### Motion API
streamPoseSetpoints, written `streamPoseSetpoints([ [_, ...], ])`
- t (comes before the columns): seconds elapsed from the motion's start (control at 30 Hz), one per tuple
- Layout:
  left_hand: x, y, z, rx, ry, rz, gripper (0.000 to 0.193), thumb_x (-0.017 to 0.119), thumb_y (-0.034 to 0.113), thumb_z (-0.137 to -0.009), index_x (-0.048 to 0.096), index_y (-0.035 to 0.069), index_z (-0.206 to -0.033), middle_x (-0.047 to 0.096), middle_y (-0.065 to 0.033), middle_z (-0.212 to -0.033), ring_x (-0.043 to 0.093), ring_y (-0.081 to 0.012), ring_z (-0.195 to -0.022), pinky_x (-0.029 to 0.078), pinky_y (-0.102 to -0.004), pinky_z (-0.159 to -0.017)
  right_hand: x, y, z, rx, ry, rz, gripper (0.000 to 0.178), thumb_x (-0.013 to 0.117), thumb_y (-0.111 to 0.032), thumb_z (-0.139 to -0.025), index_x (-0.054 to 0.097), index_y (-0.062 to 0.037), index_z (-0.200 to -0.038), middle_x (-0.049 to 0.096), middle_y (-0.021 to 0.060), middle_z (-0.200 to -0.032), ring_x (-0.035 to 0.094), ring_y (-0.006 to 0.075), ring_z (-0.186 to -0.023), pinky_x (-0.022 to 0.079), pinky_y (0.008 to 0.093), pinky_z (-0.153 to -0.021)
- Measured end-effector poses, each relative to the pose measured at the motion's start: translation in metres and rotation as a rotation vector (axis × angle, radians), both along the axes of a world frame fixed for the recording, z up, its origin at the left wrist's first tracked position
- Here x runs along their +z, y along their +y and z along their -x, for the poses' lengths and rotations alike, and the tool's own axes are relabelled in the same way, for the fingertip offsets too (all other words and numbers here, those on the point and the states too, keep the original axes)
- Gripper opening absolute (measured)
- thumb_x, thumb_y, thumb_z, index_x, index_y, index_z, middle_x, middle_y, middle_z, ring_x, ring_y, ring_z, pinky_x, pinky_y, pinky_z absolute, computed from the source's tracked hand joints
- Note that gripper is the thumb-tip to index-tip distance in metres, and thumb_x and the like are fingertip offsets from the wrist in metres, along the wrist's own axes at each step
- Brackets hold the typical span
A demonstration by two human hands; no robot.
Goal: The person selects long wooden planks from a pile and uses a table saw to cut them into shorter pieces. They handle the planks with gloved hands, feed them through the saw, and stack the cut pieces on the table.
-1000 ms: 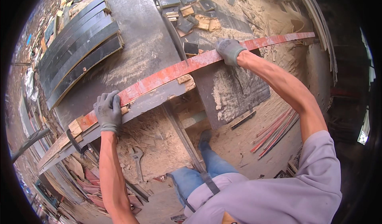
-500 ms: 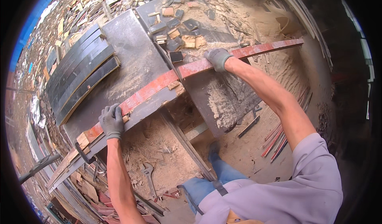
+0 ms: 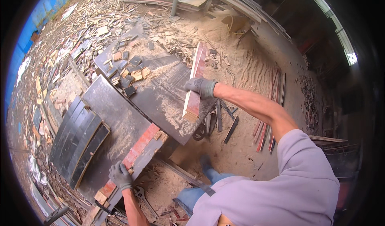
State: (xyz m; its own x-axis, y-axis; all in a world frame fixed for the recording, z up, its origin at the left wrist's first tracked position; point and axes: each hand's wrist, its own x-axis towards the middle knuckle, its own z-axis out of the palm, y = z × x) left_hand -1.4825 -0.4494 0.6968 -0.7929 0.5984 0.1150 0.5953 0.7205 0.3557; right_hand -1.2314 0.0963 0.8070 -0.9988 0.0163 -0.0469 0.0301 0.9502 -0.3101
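Note:
My right hand [image 3: 202, 88], in a grey work glove, grips a red-faced stack of wooden strips [image 3: 199, 61]. The stack is raised at a slant above the far part of the table, its pale layered edge and end showing. My left hand [image 3: 120, 176], gloved too, is closed over a shorter red-faced board [image 3: 140, 146] lying along the near edge of the metal table [image 3: 132, 125]. A clear gap separates the two red pieces. Beyond my left hand, several long black boards [image 3: 76, 141] lie on the table.
Small offcuts [image 3: 130, 71] and sawdust cover the far tabletop. An adjustable wrench [image 3: 143, 198] lies below the near edge. Red and dark strips [image 3: 268, 121] lie on the floor at right. Scrap wood [image 3: 80, 45] spreads across the ground behind, and a grey post [image 3: 175, 1] stands there.
The red length has parted at the table's slot. My right hand has lifted its piece and swung it off the table line, while my left hand stays on the other piece. The view has shifted.

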Motion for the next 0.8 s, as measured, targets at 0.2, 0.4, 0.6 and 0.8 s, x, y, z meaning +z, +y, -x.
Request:
streamPoseSetpoints([
  [0.2,0.011,-0.004,0.008,-0.078,0.062,0.142,0.021,0.059,0.027,-0.098,0.074,0.016,-0.106,0.066,-0.0087,-0.1,0.059,-0.0321,-0.097,0.042,-0.0485,-0.085,0.044,0.005,0.085,0.023,-0.046,-0.02,0.054,0.074,-0.003,-0.068,0.059,-0.0103,-0.12,0.065,0.0153,-0.112,0.062,0.0393,-0.11,0.051,0.0474,-0.093],
  [0.4,0.043,0.005,0.015,-0.053,-0.121,0.054,0.021,0.06,0.026,-0.096,0.074,0.015,-0.107,0.067,-0.0075,-0.102,0.059,-0.0314,-0.098,0.043,-0.0462,-0.087,0.072,0.066,0.165,-0.144,-0.176,0.126,0.048,0.082,-0.008,-0.074,0.062,-0.0146,-0.117,0.068,0.0141,-0.11,0.067,0.0347,-0.107,0.055,0.0445,-0.091],
  [0.6,0.047,0.012,0.021,-0.08,-0.178,0.055,0.024,0.062,0.026,-0.093,0.076,0.016,-0.109,0.069,-0.0079,-0.104,0.061,-0.0307,-0.101,0.044,-0.046,-0.089,0.048,0.171,0.195,-0.317,-0.233,0.233,0.087,0.09,-0.009,-0.067,0.056,-0.0243,-0.146,0.073,0.0122,-0.124,0.069,0.0289,-0.115,0.054,0.0403,-0.1],
  [0.8,0.049,0.013,0.022,-0.051,-0.23,0.058,0.025,0.063,0.026,-0.094,0.077,0.016,-0.113,0.069,-0.0097,-0.109,0.061,-0.0327,-0.105,0.045,-0.0472,-0.092,0.046,0.167,0.248,-0.354,-0.334,0.135,0.05,0.076,-0.003,-0.085,0.057,-0.0086,-0.132,0.071,0.0091,-0.116,0.066,0.0251,-0.11,0.056,0.0357,-0.103],
])
